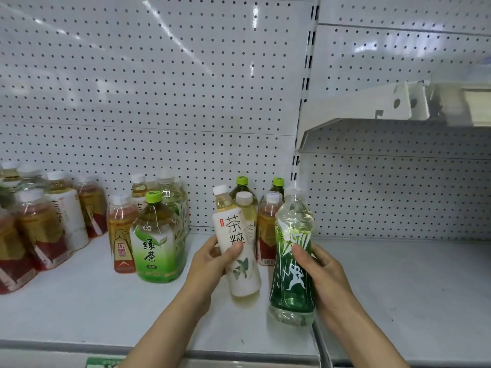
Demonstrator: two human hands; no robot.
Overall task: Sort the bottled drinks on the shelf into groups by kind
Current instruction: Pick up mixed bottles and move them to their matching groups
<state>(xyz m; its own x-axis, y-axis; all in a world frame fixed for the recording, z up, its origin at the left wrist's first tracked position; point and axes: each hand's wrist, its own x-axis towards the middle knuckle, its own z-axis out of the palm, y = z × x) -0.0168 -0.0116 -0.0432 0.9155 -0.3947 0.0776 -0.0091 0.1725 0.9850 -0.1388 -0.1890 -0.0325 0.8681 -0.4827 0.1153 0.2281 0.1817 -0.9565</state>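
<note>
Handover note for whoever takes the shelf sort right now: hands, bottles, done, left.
Left hand: holds the white-label tea bottle, tilted.
Right hand: holds the green-label clear bottle, upright.
On the white metal shelf: red-and-gold bottles and white-label ones crowd the left; a big green-tea bottle stands mid-shelf; a small mixed cluster stands behind the hands.
Done: partial grouping at left.
Left: place both held bottles, split the mixed clusters.
</note>
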